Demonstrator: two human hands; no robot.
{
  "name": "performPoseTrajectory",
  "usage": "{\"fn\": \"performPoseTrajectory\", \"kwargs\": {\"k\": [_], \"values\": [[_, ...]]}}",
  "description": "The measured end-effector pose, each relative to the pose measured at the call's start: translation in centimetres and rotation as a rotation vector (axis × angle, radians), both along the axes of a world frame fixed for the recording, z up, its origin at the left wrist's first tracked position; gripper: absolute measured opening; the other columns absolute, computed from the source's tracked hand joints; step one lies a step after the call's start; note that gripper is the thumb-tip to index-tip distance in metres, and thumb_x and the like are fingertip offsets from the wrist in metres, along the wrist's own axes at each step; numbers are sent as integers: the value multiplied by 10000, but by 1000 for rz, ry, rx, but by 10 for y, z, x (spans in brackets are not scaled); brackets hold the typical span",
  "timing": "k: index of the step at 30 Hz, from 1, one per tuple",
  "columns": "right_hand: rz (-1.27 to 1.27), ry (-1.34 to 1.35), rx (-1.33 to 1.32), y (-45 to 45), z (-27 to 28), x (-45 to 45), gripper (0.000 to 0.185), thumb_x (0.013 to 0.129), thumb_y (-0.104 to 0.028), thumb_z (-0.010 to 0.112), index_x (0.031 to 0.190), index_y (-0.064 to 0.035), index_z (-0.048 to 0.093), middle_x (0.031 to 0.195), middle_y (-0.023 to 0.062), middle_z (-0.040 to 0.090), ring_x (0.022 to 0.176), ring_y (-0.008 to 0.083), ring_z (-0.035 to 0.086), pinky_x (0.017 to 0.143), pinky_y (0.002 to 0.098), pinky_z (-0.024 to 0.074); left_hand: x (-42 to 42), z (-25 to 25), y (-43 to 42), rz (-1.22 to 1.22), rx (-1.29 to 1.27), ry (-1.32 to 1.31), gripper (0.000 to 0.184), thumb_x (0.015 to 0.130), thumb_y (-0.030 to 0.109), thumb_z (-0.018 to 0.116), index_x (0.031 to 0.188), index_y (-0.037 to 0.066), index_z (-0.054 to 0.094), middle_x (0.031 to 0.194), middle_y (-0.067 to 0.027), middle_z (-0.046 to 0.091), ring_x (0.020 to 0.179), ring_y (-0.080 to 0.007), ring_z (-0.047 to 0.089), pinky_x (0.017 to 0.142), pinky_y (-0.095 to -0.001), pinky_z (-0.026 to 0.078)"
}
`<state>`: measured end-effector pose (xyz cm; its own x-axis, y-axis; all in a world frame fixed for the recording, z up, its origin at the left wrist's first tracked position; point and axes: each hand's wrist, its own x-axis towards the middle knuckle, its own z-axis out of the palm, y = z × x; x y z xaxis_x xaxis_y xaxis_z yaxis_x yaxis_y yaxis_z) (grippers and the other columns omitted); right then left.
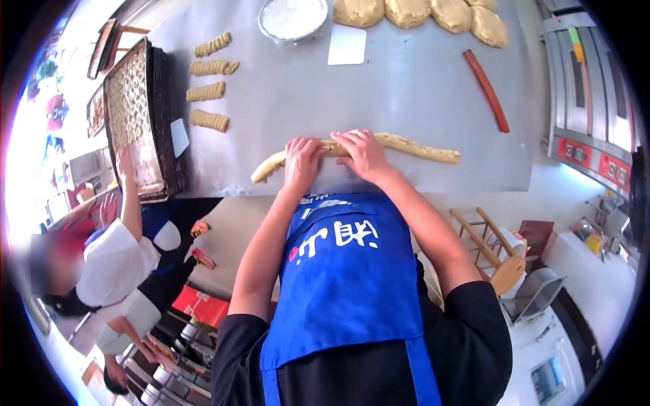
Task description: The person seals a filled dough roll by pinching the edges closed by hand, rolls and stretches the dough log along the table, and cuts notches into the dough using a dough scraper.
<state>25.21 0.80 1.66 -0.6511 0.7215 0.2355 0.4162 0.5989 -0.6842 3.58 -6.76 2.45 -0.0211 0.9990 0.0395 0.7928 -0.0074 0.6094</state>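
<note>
A long roll of yellowish dough (416, 148) lies across the near part of the metal table, with darker filling showing along it. Its left end is ragged and bends toward the table edge. My left hand (302, 161) curls its fingers over the roll left of its middle. Close beside it, my right hand (361, 154) also grips the roll, fingers and thumb pressed around it. The right part of the dough stretches out uncovered past my right hand.
Ridged dough pieces (210, 121) line the table's left side near a stack of trays (154, 135), where a co-worker's hand reaches. Farther back are a bowl of white powder (292, 19), a white scraper (347, 46), dough lumps (450, 15) and a reddish-brown stick (486, 90).
</note>
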Motion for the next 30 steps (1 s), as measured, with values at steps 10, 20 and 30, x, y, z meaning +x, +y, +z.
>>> {"fn": "performPoseTrajectory", "kwargs": {"k": [10, 20, 30], "values": [[-167, -29, -51, -12, -10, -24, 322, 854, -204, 833, 1141, -60, 807, 1053, 95, 802, 1038, 317, 717, 939, 452, 529, -23, -25, 35, -158, -167, -168, 197, 893, 317, 813, 968, 136, 791, 970, -64, 774, 1039, -318, 687, 968, -477, 496], [-144, -318, -228, 4, 5, -32, 186, 876, -259, 847, 959, -93, 861, 947, 122, 759, 969, 339, 692, 902, 478, 533, -23, -19, 37, -52, -328, -538, 485, 829, 155, 890, 1275, 79, 715, 1005, -103, 816, 1079, -300, 751, 969, -434, 598], [-128, -157, -248, -1, 2, -30, 134, 901, -158, 804, 996, -75, 852, 976, 104, 768, 1008, 333, 696, 939, 463, 530, -33, -5, -3, -91, -116, -148, 347, 811, 197, 888, 1106, 108, 730, 1055, -47, 739, 1118, -324, 649, 1037, -469, 470]]}}
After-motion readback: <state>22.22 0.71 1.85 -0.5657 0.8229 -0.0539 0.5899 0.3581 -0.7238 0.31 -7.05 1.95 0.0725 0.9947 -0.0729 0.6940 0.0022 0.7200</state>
